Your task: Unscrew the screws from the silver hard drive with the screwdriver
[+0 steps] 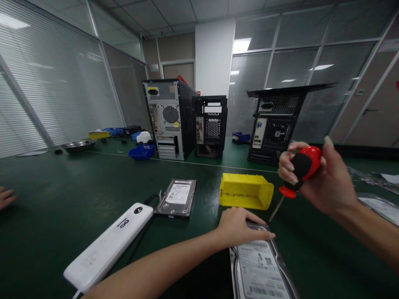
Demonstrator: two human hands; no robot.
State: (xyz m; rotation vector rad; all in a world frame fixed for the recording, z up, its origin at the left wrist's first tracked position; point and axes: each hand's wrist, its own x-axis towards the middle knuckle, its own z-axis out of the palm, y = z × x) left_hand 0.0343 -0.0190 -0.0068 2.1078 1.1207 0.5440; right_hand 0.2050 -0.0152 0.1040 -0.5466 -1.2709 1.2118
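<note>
The left hand (238,226) lies flat, fingers spread and extended, pressing on the top edge of a hard drive (260,270) that rests on the green tabletop (56,207) directly in front of the person; its white label carries barcodes and fine print too small to read. The right hand (324,178) is closed around the red-and-black handle of a screwdriver (297,170), whose thin shaft slants down and left so that the tip sits at the drive's upper right corner, just beside the left fingertips. A second hard drive (177,197) lies flat farther out to the left, its label likewise unreadable, making two drives in plain view. Touching its near left corner area is a white oblong device (109,245) marked "18" in black, with a round dark button near its far end and a black cable running from it. A yellow parts bin (245,190) stands just behind the left hand. Three computer tower cases stand at the back with their rear panels facing: one silver-backed (166,118), a smaller black one (211,124) right beside it, and a third black one (274,128) well apart to the right. Blue bins (141,151), a yellow tray (98,134) and a metal bowl (77,145) sit at the far left. Another person's fingers (6,197) rest at the left edge.
</note>
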